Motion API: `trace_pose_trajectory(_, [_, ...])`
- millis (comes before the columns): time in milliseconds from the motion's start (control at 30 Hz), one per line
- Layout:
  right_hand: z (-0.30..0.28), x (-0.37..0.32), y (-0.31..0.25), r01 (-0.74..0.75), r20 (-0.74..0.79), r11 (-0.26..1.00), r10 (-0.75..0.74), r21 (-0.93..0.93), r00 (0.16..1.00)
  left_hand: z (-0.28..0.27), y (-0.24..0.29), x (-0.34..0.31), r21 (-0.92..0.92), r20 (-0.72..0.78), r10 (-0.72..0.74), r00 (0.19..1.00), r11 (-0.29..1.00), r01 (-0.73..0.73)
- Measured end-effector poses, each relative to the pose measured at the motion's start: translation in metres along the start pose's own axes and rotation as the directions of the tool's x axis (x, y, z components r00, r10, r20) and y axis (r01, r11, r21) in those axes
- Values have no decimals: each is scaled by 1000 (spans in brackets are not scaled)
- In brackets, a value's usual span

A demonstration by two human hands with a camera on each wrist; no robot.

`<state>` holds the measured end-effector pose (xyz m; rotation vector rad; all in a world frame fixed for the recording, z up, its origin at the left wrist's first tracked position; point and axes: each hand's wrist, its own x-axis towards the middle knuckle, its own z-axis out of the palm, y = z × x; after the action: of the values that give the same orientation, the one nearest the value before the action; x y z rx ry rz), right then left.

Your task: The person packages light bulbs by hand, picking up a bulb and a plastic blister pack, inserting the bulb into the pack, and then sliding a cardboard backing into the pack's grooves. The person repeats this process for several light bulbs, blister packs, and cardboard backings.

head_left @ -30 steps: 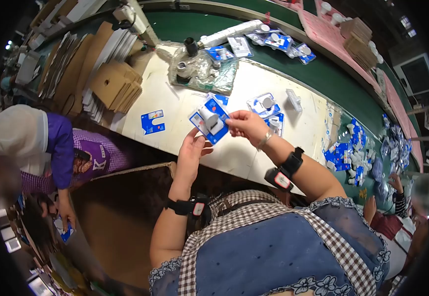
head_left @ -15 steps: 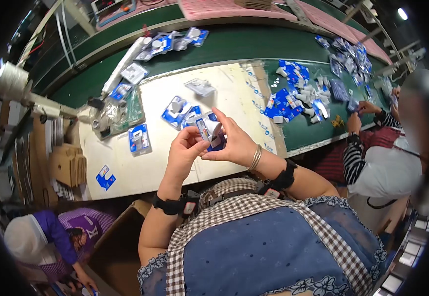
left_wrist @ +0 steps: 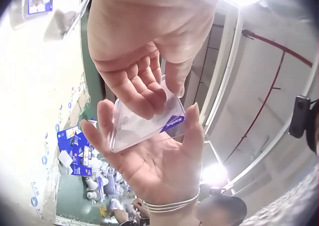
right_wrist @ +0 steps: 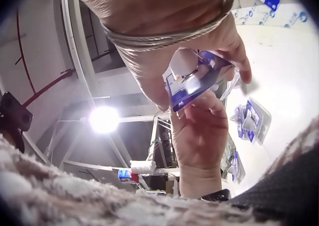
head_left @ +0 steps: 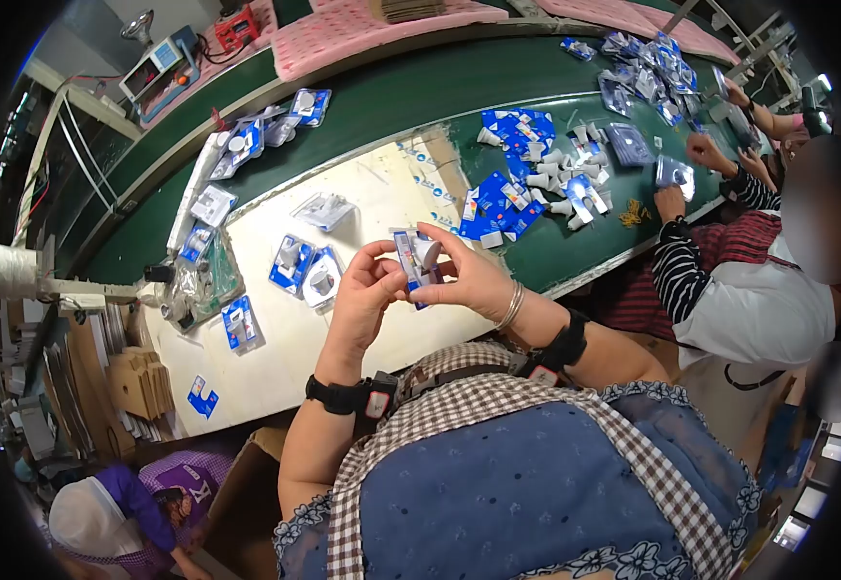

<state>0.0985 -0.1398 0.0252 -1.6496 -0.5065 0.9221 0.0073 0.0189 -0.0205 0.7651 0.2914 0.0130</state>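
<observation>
Both hands hold a blister pack (head_left: 416, 263) with a blue card and a white bulb-like piece under clear plastic, raised over the white table and tilted nearly edge-on. My left hand (head_left: 367, 293) pinches one edge between thumb and curled fingers. My right hand (head_left: 478, 282) grips it across, thumb and fingers at opposite edges. In the left wrist view the plain back of the pack (left_wrist: 142, 129) shows, with "Kanlux" in one corner. The right wrist view shows its blue front (right_wrist: 197, 84). Two similar packs (head_left: 290, 263) (head_left: 322, 278) lie just beyond my left hand.
The white table (head_left: 275, 377) also bears a clear pack (head_left: 324, 211), another blister pack (head_left: 240, 324) and a blue cut-out card (head_left: 202, 396). Rightward are blue cards (head_left: 488, 208) and several white bulbs (head_left: 551, 174). A person in striped sleeves (head_left: 686, 275) works there; another (head_left: 130, 512) is lower left.
The pack has turned from face-up to nearly edge-on, and my right hand has shifted from pinching one side to gripping across it. The head view has swung to the right.
</observation>
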Motion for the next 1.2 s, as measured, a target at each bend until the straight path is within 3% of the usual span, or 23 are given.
trace_pose_trajectory(33, [-10, -1, 1, -1, -10, 1000, 1, 1, 1000, 7, 1, 5, 88, -18, 55, 998, 995, -54])
trace_pose_trajectory(100, [-27, -4, 2, -90, -52, 974, 103, 208, 993, 19, 0, 15, 177, -21, 109, 994, 979, -103])
trace_pose_trajectory(133, [-33, -5, 3, -82, -82, 960, 107, 266, 991, 25, -2, 18, 332, -50, 153, 987, 935, -128])
trace_pose_trajectory(200, [-60, -2, 24, -100, -143, 969, 135, 228, 980, 43, -17, 36, 649, -68, 260, 963, 745, -156])
trace_pose_trajectory(233, [-67, -1, 28, -132, -207, 975, 169, 179, 964, 47, -23, 43, 651, -59, 257, 965, 742, -158])
trace_pose_trajectory(300, [-83, -1, 34, -160, -233, 965, 208, 210, 950, 57, -33, 57, 809, -34, 388, 921, 551, -203])
trace_pose_trajectory(367, [-93, 0, 42, -8, -284, 975, -56, -220, 957, 73, -39, 66, 811, -30, 405, 914, 544, -215])
trace_pose_trajectory(400, [-98, -7, 22, -81, -257, 945, -3, -318, 967, 83, -37, 71, 778, -22, 358, 934, 593, -209])
trace_pose_trajectory(433, [-100, -9, 21, -80, -267, 946, -8, -314, 964, 89, -42, 75, 751, -2, 327, 945, 624, -214])
trace_pose_trajectory(500, [-102, -10, 17, -116, -310, 850, -58, -513, 949, 100, -50, 85, 768, 11, 324, 946, 603, -216])
trace_pose_trajectory(567, [-112, -5, 24, -115, -318, 842, -70, -528, 945, 112, -55, 96, 785, 23, 329, 944, 578, -220])
trace_pose_trajectory(633, [-119, -6, 24, -4, -351, 748, -307, -664, 884, 123, -55, 105, 804, 37, 340, 940, 549, -230])
trace_pose_trajectory(700, [-127, -8, 24, -20, -362, 708, -337, -706, 869, 128, -56, 113, 807, 53, 327, 943, 542, -234])
trace_pose_trajectory(767, [-139, -11, 13, -94, -313, 859, -79, -504, 947, 131, -52, 119, 808, 67, 314, 947, 539, -236])
trace_pose_trajectory(933, [-152, -6, 33, -8, -297, 883, -149, -469, 943, 128, -54, 133, 779, 100, 200, 975, 594, -201])
trace_pose_trajectory(1000, [-148, -4, 41, 17, -258, 979, -71, -205, 964, 123, -53, 136, 757, 105, 182, 978, 622, -197])
trace_pose_trajectory(1033, [-149, -2, 50, 16, -259, 980, -68, -199, 964, 123, -53, 139, 736, 107, 175, 979, 648, -196])
trace_pose_trajectory(1100, [-150, 2, 60, 36, -216, 972, 16, 234, 976, 126, -48, 142, 743, 86, 145, 986, 650, -160])
trace_pose_trajectory(1200, [-152, 7, 69, 109, -337, 950, -5, 291, 941, 124, -51, 142, 730, 63, 124, 990, 671, -130])
